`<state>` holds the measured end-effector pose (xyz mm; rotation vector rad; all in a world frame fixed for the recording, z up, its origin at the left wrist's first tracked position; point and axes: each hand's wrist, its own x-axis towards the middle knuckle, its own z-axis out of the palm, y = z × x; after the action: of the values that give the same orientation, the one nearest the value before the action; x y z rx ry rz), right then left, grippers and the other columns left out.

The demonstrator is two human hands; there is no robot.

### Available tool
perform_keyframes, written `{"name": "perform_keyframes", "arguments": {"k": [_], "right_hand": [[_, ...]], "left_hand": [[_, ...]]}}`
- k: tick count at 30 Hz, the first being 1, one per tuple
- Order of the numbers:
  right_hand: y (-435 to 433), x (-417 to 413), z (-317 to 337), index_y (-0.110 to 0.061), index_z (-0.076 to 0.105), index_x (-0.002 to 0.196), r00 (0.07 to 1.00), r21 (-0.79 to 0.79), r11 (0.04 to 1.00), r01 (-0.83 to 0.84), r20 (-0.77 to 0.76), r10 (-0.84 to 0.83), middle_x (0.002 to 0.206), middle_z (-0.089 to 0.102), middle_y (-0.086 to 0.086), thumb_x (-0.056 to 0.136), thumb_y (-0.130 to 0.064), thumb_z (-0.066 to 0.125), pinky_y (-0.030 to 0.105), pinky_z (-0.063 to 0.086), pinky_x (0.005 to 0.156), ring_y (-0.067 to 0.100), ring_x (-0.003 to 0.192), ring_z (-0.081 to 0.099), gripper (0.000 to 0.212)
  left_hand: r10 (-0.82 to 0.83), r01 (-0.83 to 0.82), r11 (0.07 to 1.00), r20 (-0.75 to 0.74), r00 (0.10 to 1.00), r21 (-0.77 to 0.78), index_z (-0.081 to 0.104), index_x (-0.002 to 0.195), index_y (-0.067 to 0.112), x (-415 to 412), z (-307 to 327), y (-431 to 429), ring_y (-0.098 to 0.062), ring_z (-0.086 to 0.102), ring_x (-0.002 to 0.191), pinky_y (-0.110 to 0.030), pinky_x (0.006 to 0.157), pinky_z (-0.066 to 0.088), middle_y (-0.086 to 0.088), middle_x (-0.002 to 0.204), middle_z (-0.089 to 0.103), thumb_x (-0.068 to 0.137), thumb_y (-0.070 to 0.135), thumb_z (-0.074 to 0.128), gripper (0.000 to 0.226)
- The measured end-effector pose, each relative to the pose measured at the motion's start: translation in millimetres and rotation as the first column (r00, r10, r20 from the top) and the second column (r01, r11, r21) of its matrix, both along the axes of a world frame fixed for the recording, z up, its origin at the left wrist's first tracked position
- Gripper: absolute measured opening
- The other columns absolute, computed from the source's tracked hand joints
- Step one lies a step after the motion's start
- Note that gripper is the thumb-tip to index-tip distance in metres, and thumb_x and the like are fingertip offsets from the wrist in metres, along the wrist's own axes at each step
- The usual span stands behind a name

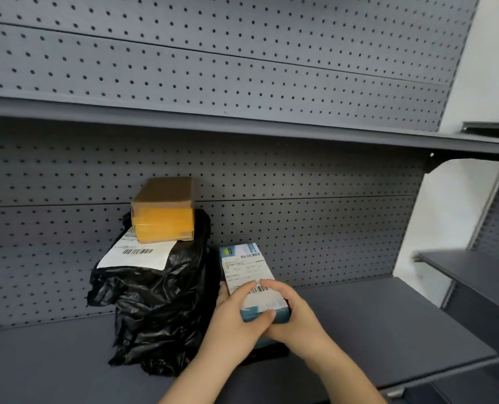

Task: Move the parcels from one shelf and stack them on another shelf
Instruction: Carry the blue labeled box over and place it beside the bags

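A: Where the black plastic parcel (158, 304) slumps on the dark shelf (388, 325), its base is lost in glossy, crumpled folds, so its true shape can't be read. A white label (137, 255) with a barcode lies on its upper face, one corner tucked under the cardboard box (162, 209).

B: Box material?

A: Brown corrugated card, rectangular, front face wrapped in shiny yellow tape. It sits on top of the black parcel, back edge close to the grey pegboard (300, 228); whether they touch, I can't tell.

B: Next along?

A: Just beside the black parcel, the white-and-teal boxed parcel (248, 275), smooth-faced, long and narrow, its top covered by a printed label. Print is too blurred to read. Its underside is hidden, so I can't tell whether it rests on the shelf or is lifted.

B: Hands?

A: Left hand (236, 319) wraps the near left side, thumb across the near end. Right hand (289, 313) clasps the near right corner, fingers curled over the top. Both grip the near end; forearms are cut off at the bottom edge.
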<state>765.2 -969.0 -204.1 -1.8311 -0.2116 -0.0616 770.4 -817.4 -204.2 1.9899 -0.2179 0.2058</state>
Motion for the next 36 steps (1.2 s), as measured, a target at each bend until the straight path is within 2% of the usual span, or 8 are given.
{"name": "perform_keyframes", "arguments": {"k": [3,6,9,13,16,22,27,36], "right_hand": [[2,5,-2,-0.029,0.063,0.12,1.0,0.008,1.0,-0.03,-0.003,0.03,0.128,0.062,-0.01,0.064,0.01,0.077,0.014,0.052,0.083,-0.006,0.108,0.062,0.07],[8,10,-3,-0.045,0.063,0.114,1.0,0.011,1.0,-0.016,0.003,0.016,0.131,0.06,-0.013,0.052,-0.014,0.078,0.022,0.051,0.095,0.002,0.119,0.058,0.071],[11,12,-3,-0.056,0.06,0.108,1.0,0.009,1.0,-0.02,-0.007,0.02,0.132,0.057,-0.014,0.052,-0.02,0.074,0.03,0.05,0.103,0.002,0.121,0.056,0.068],[8,10,-1,-0.054,0.055,0.115,1.0,-0.005,1.0,-0.029,-0.001,0.029,0.137,0.053,-0.012,0.051,-0.028,0.077,0.033,0.048,0.106,0.002,0.123,0.054,0.073],[0,4,6,-0.051,0.052,0.124,0.999,-0.011,1.0,-0.025,0.025,0.026,0.136,0.054,-0.014,0.055,-0.031,0.087,0.035,0.045,0.109,-0.002,0.125,0.05,0.08],[-14,-14,36,-0.047,0.048,0.125,0.985,-0.057,0.998,0.0,0.174,0.01,0.13,0.043,-0.031,0.072,-0.012,0.085,0.0,0.04,0.084,-0.032,0.108,0.04,0.074],[-19,-29,68,-0.049,0.045,0.134,0.961,-0.116,0.992,0.047,0.275,-0.013,0.139,0.038,-0.037,0.072,-0.021,0.086,0.025,0.034,0.11,-0.003,0.135,0.034,0.079],[30,-43,122,-0.054,0.045,0.132,0.914,-0.123,0.992,-0.042,0.395,0.088,0.14,0.04,-0.036,0.071,-0.026,0.086,0.034,0.038,0.112,0.002,0.138,0.035,0.079]], "left_hand": [[0.023,-0.023,1.0,-0.04,0.999,-0.002,0.053,0.13,0.041,3,1,0,-0.01,0.042,0.131,-0.026,0.107,0.04,0.007,0.147,0.033,0.078,0.03,0.075,0.057],[0.048,-0.049,0.999,-0.065,0.997,-0.024,0.051,0.118,0.045,8,6,0,-0.009,0.049,0.12,-0.025,0.1,0.045,0.006,0.139,0.04,0.077,0.023,0.076,0.052],[0.054,-0.054,0.999,-0.084,0.995,-0.005,0.053,0.13,0.034,10,9,0,-0.009,0.05,0.116,-0.023,0.098,0.046,0.002,0.139,0.04,0.077,0.022,0.075,0.058],[0.067,-0.064,0.997,-0.089,0.994,0.035,0.052,0.133,0.035,6,14,1,-0.012,0.048,0.125,-0.029,0.104,0.044,-0.003,0.149,0.034,0.075,0.026,0.075,0.063],[0.058,-0.056,0.998,-0.064,0.996,0.041,0.05,0.137,0.034,-2,22,3,-0.011,0.021,0.146,-0.019,0.105,0.032,-0.003,0.159,0.024,0.079,0.029,0.076,0.063],[0.03,-0.031,0.999,0.03,0.999,0.013,0.048,0.139,0.037,-21,45,3,-0.003,0.012,0.147,-0.021,0.111,0.018,0.003,0.16,0.025,0.078,0.033,0.076,0.067],[0.019,-0.018,1.0,0.105,0.994,-0.009,0.05,0.133,0.043,-36,79,3,-0.005,0.041,0.132,-0.027,0.107,0.034,0.015,0.142,0.045,0.077,0.04,0.075,0.061],[0.071,-0.047,0.992,0.208,0.976,-0.117,0.054,0.124,0.047,-70,126,66,-0.001,0.041,0.127,-0.023,0.098,0.033,0.025,0.132,0.048,0.08,0.041,0.075,0.049]]}}
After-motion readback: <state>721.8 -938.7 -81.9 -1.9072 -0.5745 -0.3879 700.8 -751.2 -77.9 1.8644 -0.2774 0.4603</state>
